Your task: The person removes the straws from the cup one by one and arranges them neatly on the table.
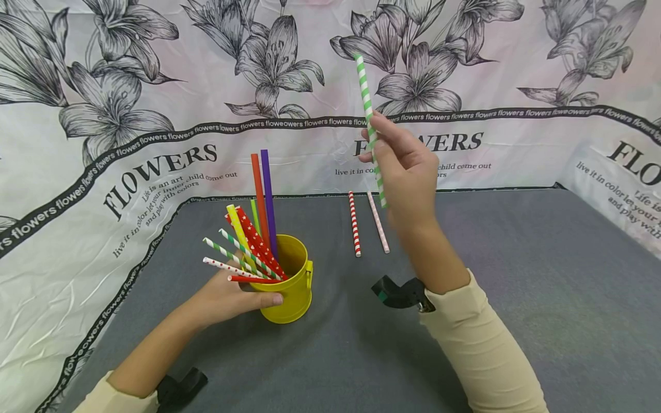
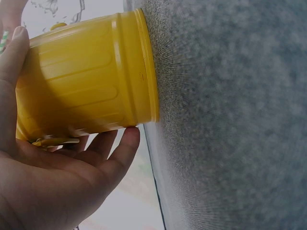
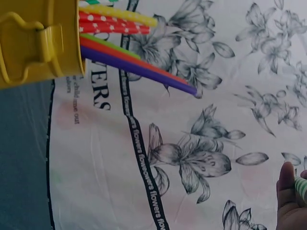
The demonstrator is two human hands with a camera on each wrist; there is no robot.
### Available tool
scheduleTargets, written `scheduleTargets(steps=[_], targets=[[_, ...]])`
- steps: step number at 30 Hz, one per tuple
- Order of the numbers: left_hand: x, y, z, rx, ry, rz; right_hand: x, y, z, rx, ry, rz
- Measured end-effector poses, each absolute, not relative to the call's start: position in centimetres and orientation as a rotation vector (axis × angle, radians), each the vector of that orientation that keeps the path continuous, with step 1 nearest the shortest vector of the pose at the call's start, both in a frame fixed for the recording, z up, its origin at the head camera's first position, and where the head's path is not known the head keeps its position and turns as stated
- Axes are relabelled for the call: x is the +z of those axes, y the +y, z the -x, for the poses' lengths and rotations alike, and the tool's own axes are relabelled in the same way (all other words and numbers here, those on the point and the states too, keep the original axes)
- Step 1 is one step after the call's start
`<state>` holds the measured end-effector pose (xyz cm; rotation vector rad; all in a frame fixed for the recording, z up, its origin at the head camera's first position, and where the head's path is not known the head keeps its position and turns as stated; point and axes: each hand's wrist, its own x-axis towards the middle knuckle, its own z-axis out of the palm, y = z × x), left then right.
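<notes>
My right hand (image 1: 410, 172) pinches a green-and-white striped straw (image 1: 365, 94) and holds it up, nearly upright, above the table's back part. In the right wrist view only the fingers (image 3: 287, 184) and a bit of that straw (image 3: 301, 187) show at the edge. My left hand (image 1: 232, 295) grips a yellow metal bucket (image 1: 291, 307) from its left side, thumb across the front. Leaning out of the bucket are several straws: a purple one (image 1: 268, 201), an orange-red one (image 1: 258, 198), a yellow one (image 1: 237, 229), and red, spotted and green-striped ones. The bucket (image 2: 81, 72) stands upright on the table.
Behind the bucket, to its right, lie a red-and-white striped straw (image 1: 354, 226) and a pale pink patterned straw (image 1: 379, 223) on the dark grey table (image 1: 516, 298). A white flower-printed cloth (image 1: 310, 160) rises along the back and sides.
</notes>
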<state>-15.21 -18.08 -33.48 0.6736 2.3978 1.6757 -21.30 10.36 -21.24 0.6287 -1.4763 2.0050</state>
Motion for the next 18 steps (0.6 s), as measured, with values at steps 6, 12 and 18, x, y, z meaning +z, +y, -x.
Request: scheduleTargets(steps=[6,12,18], targets=[[-33.5,-18.1,15.2,1.678,2.402,-0.674,-21.2,11.2,21.8,2.026,-1.487,-0.578],[-33.4,-18.1,15.3,1.666,2.41,-0.71,-21.3,11.8,22.3,2.01,-1.492,-0.549],[-33.4,-18.1,15.3,1.664,2.409,-0.708,-21.8,12.1,23.0,1.91,-1.536,-0.544]])
